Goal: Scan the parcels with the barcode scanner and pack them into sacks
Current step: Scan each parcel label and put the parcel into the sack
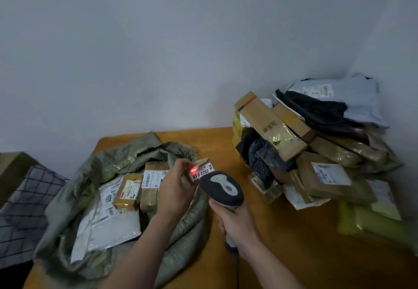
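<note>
"81-2-2202" on the held parcel (201, 171); "5025" on a white mailer (108, 198).

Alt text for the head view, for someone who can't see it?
The right hand aims a barcode scanner at the label of a small parcel held in the left hand, red light on it. Beneath lies an open green sack holding parcels; a parcel pile sits right of it on the table.

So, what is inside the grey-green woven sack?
A flat white plastic mailer, a small brown cardboard box on it, and a larger brown labelled box. Anything beneath them is covered.
</note>
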A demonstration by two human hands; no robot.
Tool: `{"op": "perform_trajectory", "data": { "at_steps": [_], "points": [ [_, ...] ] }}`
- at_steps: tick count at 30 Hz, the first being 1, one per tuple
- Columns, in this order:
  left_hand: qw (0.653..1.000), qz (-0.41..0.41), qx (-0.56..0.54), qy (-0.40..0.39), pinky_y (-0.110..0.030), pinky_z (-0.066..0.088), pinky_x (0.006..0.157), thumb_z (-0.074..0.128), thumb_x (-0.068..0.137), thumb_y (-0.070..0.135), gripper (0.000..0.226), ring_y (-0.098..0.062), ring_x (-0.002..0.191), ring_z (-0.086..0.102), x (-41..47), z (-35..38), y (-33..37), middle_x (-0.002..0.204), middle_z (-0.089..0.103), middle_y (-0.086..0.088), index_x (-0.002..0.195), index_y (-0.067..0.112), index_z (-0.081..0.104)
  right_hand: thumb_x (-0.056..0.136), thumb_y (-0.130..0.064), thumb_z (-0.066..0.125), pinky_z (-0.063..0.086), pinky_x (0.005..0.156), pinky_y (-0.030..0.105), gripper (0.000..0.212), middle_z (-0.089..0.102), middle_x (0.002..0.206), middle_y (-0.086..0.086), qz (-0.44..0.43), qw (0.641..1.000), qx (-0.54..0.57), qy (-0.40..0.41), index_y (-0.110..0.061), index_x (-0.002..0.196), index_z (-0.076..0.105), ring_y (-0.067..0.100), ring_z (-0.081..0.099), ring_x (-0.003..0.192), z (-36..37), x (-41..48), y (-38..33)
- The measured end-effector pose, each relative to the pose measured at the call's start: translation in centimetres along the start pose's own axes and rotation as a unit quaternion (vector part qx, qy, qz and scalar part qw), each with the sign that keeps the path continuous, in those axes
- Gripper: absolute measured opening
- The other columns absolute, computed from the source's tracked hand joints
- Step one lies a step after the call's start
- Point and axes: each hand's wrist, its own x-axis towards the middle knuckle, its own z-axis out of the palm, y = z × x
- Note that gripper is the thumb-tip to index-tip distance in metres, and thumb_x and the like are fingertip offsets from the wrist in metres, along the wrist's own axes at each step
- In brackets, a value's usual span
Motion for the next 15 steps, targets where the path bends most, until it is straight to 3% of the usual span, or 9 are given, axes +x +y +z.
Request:
{"op": "perform_trajectory", "data": {
  "at_steps": [3, 8, 15],
  "points": [
    [1.0, -0.003, 0.008, 0.002, -0.04, 0.058, 0.076, 0.087, 0.08, 0.021, 0.05, -0.016, 0.104, 0.068, -0.6, -0.2, 0.5, 0.114, 0.072, 0.006, 0.117, 0.026, 0.054, 0.094, -0.015, 0.072, 0.041, 0.056, 0.012, 0.039, 0.056, 0.05, -0.021, -0.031, 0.999, 0.018, -0.005, -0.036, 0.065, 0.055, -0.004, 0.052, 0.051, -0.3, -0.5, -0.3],
    [1.0, -0.002, 0.014, 0.012, -0.029, 0.05, 0.072, 0.088, 0.079, 0.018, 0.051, -0.013, 0.103, 0.067, -1.6, -0.6, 1.5, 0.114, 0.072, 0.007, 0.116, 0.027, 0.053, 0.094, -0.017, 0.073, 0.04, 0.059, 0.012, 0.033, 0.056, 0.053, -0.024, -0.036, 0.999, 0.034, -0.015, -0.036, 0.072, 0.057, -0.005, 0.05, 0.056, -0.8, -1.2, 0.0],
    [1.0, -0.006, 0.007, 0.012, -0.029, 0.049, 0.075, 0.086, 0.081, 0.016, 0.049, -0.016, 0.108, 0.067, -1.9, -0.9, 2.1, 0.116, 0.073, 0.005, 0.114, 0.029, 0.051, 0.093, -0.014, 0.073, 0.04, 0.057, 0.011, 0.036, 0.057, 0.052, -0.023, -0.051, 0.998, 0.03, -0.024, -0.036, 0.068, 0.059, -0.005, 0.052, 0.053, -1.1, -1.9, 0.1]
  ]
}}
